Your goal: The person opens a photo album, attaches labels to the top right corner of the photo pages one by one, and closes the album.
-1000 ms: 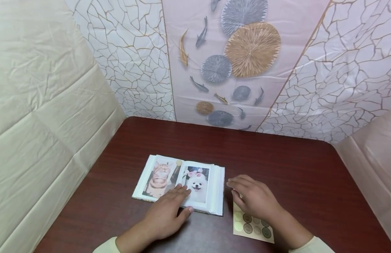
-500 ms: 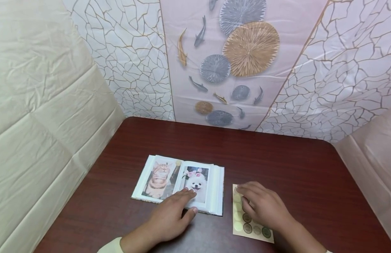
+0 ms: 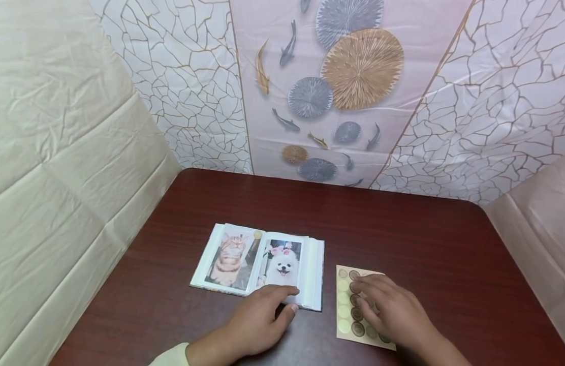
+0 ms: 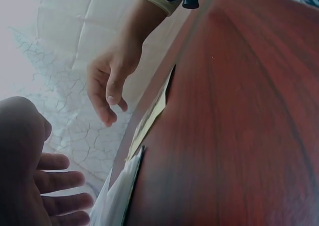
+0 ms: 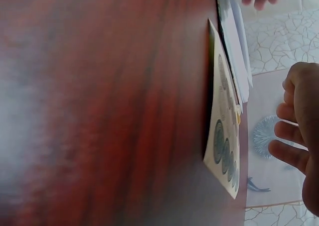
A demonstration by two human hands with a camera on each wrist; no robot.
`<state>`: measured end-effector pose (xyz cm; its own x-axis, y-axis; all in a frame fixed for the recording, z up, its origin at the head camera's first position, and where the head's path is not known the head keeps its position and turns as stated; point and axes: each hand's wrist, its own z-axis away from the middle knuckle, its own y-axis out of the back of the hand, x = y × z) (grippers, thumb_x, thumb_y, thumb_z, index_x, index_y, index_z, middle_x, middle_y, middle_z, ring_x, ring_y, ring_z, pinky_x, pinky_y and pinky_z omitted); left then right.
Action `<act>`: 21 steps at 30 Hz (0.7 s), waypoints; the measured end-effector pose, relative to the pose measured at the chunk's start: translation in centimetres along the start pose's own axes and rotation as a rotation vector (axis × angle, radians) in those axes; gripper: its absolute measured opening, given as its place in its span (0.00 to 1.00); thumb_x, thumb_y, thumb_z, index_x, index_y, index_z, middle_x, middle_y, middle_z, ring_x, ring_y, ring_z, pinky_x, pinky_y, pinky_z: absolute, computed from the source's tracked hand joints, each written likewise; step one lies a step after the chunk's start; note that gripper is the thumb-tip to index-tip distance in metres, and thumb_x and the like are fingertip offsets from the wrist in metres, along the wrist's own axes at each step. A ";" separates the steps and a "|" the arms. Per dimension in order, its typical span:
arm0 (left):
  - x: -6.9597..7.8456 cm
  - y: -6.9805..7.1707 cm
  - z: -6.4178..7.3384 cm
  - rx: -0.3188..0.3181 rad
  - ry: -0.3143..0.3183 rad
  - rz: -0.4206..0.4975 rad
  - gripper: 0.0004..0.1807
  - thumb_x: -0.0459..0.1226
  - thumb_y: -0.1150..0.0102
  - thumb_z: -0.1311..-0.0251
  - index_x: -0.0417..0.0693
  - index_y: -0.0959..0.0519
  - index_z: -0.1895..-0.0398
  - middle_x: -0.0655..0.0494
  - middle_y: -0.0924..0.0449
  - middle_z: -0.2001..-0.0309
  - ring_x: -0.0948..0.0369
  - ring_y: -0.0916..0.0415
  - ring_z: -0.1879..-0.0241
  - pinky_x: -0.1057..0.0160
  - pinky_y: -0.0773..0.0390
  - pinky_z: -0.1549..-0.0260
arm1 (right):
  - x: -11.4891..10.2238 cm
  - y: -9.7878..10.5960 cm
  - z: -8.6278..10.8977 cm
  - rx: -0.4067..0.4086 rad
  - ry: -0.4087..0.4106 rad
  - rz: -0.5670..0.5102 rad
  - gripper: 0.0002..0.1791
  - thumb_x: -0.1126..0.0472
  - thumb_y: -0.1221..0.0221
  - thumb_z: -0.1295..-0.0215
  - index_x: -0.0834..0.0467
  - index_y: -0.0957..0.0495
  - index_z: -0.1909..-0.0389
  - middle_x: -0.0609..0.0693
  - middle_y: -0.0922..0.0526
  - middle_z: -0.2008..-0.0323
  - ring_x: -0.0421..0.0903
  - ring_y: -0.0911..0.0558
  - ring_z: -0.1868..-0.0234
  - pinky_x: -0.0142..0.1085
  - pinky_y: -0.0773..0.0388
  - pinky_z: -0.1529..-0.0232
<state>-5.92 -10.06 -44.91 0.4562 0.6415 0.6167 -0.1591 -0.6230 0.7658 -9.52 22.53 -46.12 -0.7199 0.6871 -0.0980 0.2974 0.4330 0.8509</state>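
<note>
An open photo album (image 3: 313, 272) lies on the table, showing a cat photo (image 3: 228, 259) on the left page and a white dog photo (image 3: 282, 267) on the right. A small round gold sticker (image 3: 257, 235) is on the cat photo's upper right corner. My left hand (image 3: 259, 320) is over the album's near edge, its fingers extended and holding nothing in the left wrist view. Right of the album lies a sheet of round stickers (image 3: 344, 305), beige and dark. Above it hovers my right hand (image 5: 304, 126), fingers loosely bent and apart from the sheet, covering its right part in the head view.
The dark red wooden table (image 3: 378, 223) extends behind and around the album. A patterned cloth (image 3: 310, 132) with fish and round leaves hangs at the back. Cream cloth walls (image 3: 81, 203) enclose the left side, with another on the right.
My left hand has slid right and nearer to me, uncovering more of the dog photo. My right hand has drawn away from the album to the right, exposing the sheet's upper left stickers.
</note>
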 end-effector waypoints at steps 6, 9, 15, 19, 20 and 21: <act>0.6 -0.6 -0.1 -0.039 0.032 0.067 0.18 0.48 0.51 0.22 0.54 0.19 0.39 0.61 0.18 0.46 0.63 0.23 0.43 0.54 0.22 0.44 | -0.6 0.3 1.2 -0.048 -0.040 0.006 0.24 0.52 0.29 0.45 0.54 0.15 0.46 0.45 0.15 0.47 0.47 0.17 0.46 0.46 0.15 0.58; 0.9 -0.9 -0.2 -0.044 0.021 0.104 0.16 0.46 0.50 0.23 0.52 0.19 0.41 0.65 0.18 0.52 0.67 0.22 0.50 0.58 0.21 0.49 | -0.8 0.2 1.6 -0.070 -0.043 0.005 0.27 0.50 0.25 0.49 0.52 0.15 0.46 0.44 0.16 0.45 0.44 0.18 0.45 0.45 0.16 0.56; 1.4 -1.3 -0.3 -0.047 0.005 0.140 0.15 0.45 0.49 0.23 0.52 0.18 0.43 0.69 0.19 0.57 0.72 0.24 0.58 0.62 0.21 0.55 | -1.1 0.0 2.6 -0.161 -0.066 0.006 0.38 0.37 0.24 0.52 0.51 0.17 0.41 0.43 0.19 0.39 0.44 0.21 0.39 0.43 0.26 0.43; 1.7 -1.5 -0.4 -0.081 0.007 0.172 0.15 0.45 0.49 0.23 0.52 0.18 0.43 0.71 0.20 0.58 0.74 0.25 0.60 0.65 0.22 0.57 | -1.1 -0.2 3.0 -0.211 -0.077 -0.003 0.42 0.32 0.26 0.53 0.51 0.18 0.40 0.43 0.22 0.37 0.45 0.24 0.36 0.31 0.41 0.31; 1.7 -1.6 -0.4 -0.093 0.007 0.186 0.15 0.45 0.49 0.22 0.51 0.18 0.44 0.72 0.21 0.59 0.75 0.25 0.61 0.67 0.22 0.58 | -1.1 -0.3 3.0 -0.219 -0.079 -0.003 0.42 0.31 0.26 0.53 0.50 0.18 0.40 0.42 0.22 0.37 0.45 0.24 0.36 0.29 0.47 0.30; 1.8 -1.6 -0.4 -0.104 0.008 0.200 0.15 0.44 0.49 0.23 0.51 0.18 0.44 0.73 0.21 0.60 0.75 0.26 0.62 0.68 0.22 0.59 | -1.1 -0.3 3.1 -0.220 -0.075 -0.005 0.41 0.32 0.26 0.53 0.50 0.18 0.40 0.42 0.22 0.37 0.46 0.24 0.36 0.26 0.52 0.29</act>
<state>-5.23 -7.72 -45.01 0.3996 0.5135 0.7594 -0.3353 -0.6891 0.6424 -6.88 23.43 -47.87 -0.6698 0.7304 -0.1337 0.1439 0.3043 0.9416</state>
